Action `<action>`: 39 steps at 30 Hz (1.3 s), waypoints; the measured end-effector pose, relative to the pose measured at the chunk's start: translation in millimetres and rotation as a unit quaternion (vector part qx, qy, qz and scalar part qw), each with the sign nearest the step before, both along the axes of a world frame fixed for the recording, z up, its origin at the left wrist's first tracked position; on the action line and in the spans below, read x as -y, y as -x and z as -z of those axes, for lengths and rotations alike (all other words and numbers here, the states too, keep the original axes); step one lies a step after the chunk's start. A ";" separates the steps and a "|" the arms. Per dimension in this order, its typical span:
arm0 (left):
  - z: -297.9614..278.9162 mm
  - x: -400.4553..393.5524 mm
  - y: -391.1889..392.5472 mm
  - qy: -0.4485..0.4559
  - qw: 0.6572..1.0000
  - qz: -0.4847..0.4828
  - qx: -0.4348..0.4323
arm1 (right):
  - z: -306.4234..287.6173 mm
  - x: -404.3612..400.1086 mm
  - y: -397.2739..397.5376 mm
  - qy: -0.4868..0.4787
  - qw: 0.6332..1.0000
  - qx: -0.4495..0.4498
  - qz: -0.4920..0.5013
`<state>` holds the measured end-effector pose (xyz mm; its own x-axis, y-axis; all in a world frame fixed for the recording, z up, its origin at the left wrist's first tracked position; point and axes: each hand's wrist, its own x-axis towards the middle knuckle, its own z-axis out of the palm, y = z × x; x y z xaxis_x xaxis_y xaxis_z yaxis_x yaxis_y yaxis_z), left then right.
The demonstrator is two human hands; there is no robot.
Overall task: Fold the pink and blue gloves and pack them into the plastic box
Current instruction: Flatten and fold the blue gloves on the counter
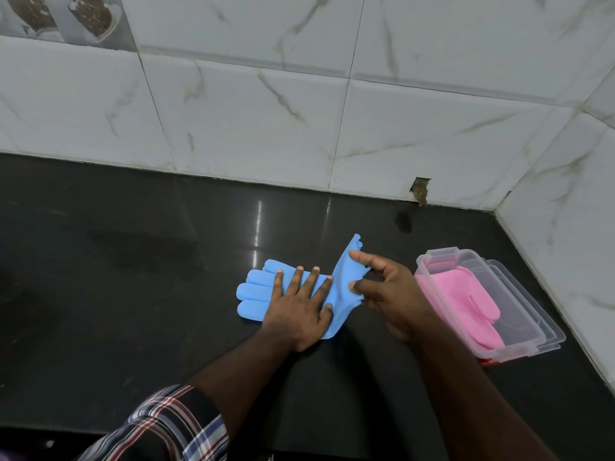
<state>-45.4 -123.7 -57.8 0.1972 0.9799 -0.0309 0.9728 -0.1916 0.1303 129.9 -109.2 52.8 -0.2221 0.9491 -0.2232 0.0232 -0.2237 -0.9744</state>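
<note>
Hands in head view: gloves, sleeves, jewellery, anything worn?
Both hands are bare: no gloves, rings or watch visible on the left hand or right hand. The left arm has a plaid sleeve in navy, white and red, pushed up the forearm. The right forearm shows no sleeve.

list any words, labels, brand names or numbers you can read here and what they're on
None: no readable text shows in the head view.
Blue glove: plain, no print visible.
Pink glove in the plastic box: plain; the clear box shows no label.
Wall tiles: marble veining only; the picture tile at top left carries an image, no lettering.
</note>
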 end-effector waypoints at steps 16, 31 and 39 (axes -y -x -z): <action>5.8 -3.0 9.7 0.002 0.999 0.013 0.049 | 1.8 0.0 55.5 0.026 0.997 -0.064 -0.030; -8.6 4.0 74.4 0.026 0.997 -0.069 0.026 | 0.4 1.4 70.7 0.009 1.000 0.014 -0.019; -9.7 6.2 75.4 0.049 0.997 -0.053 0.026 | 7.4 8.8 117.5 -0.018 0.988 0.124 -0.091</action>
<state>-120.7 -129.9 -48.1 0.0970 0.9880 -0.1202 0.9783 -0.0724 0.1940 12.4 -118.0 45.4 -0.3325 0.9068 -0.2594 0.2989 -0.1595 -0.9409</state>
